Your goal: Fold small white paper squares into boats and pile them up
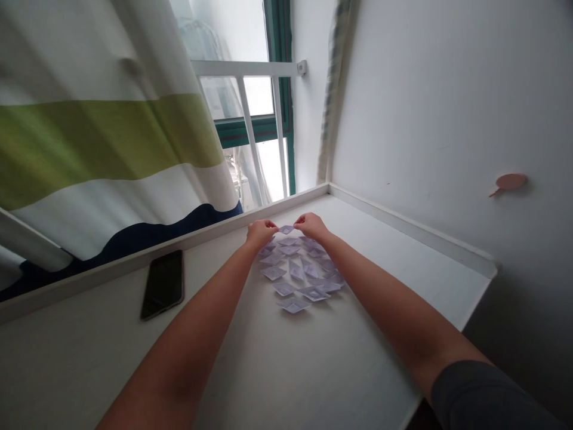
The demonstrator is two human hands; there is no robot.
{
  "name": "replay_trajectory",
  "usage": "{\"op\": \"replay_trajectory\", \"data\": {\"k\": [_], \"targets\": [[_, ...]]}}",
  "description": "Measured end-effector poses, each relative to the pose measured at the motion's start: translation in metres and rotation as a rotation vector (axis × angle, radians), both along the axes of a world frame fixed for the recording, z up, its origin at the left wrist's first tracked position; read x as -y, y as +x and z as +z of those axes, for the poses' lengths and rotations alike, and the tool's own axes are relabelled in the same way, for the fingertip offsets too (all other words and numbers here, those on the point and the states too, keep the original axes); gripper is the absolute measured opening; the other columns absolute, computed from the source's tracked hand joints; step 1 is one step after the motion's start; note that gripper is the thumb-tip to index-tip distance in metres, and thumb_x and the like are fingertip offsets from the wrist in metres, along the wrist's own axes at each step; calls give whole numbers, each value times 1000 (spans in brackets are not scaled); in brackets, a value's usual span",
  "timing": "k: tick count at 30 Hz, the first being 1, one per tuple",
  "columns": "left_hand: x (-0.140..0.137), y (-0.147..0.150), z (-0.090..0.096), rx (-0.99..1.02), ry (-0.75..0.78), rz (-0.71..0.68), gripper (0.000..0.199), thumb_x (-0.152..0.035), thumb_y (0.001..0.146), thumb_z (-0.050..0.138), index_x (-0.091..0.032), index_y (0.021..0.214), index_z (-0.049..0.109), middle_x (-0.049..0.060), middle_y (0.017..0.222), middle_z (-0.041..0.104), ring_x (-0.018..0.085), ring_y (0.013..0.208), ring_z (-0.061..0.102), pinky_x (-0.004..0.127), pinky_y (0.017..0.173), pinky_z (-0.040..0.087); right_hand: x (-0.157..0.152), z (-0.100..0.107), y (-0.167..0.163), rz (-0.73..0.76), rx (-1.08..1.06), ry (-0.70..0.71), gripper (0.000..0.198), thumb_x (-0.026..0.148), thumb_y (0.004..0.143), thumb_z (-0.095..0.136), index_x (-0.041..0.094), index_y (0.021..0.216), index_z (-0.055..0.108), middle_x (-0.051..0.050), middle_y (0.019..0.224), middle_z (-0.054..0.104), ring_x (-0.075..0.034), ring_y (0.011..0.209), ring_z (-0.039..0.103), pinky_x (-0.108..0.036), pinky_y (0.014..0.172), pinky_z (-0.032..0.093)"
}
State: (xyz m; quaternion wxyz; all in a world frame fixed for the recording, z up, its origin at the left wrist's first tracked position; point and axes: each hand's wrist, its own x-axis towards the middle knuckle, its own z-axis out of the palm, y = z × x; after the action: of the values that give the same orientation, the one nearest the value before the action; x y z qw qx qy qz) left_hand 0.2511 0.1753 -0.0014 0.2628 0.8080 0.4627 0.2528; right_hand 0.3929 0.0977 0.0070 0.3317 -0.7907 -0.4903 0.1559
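Between my two hands is a small folded white paper boat (286,229), at the far end of a cluster of similar boats. My left hand (261,230) pinches its left tip, and my right hand (311,225) pinches its right tip. Several more paper boats (294,306) lie close together on the white tabletop (268,370), stretching from under my hands toward me. Some at the sides are partly hidden behind my hands and forearms.
A dark-screened phone (163,284) lies on the table left of my left forearm. A raised white rim (215,229) borders the table's far and right sides. Beyond it hang a striped curtain (102,137) and a white railing (250,69) before a window. A pink hook (511,181) is on the right wall.
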Motion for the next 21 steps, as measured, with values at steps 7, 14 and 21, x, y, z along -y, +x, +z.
{"op": "replay_trajectory", "data": {"k": [7, 14, 21], "targets": [[-1, -5, -2, -92, 0, 6, 17, -30, 61, 56, -19, 71, 66, 7, 76, 65, 22, 79, 54, 31, 71, 39, -3, -6, -2, 36, -2, -88, 14, 17, 61, 59, 17, 71, 69, -7, 75, 67, -18, 72, 59, -25, 64, 41], [13, -38, 21, 74, 106, 19, 23, -28, 67, 51, -15, 82, 63, 8, 92, 63, 21, 90, 54, 31, 79, 39, 6, 11, -18, -3, 26, 118, 18, 21, 68, 52, 16, 79, 66, -6, 82, 66, -16, 74, 58, -26, 68, 42], [56, -132, 51, 199, 119, 32, 16, -23, 70, 51, -15, 78, 62, 5, 81, 64, 17, 82, 57, 27, 75, 42, 6, 32, -113, 353, -236, 313, 15, 18, 69, 51, 14, 77, 63, -3, 66, 63, -12, 57, 56, -24, 58, 43]]}}
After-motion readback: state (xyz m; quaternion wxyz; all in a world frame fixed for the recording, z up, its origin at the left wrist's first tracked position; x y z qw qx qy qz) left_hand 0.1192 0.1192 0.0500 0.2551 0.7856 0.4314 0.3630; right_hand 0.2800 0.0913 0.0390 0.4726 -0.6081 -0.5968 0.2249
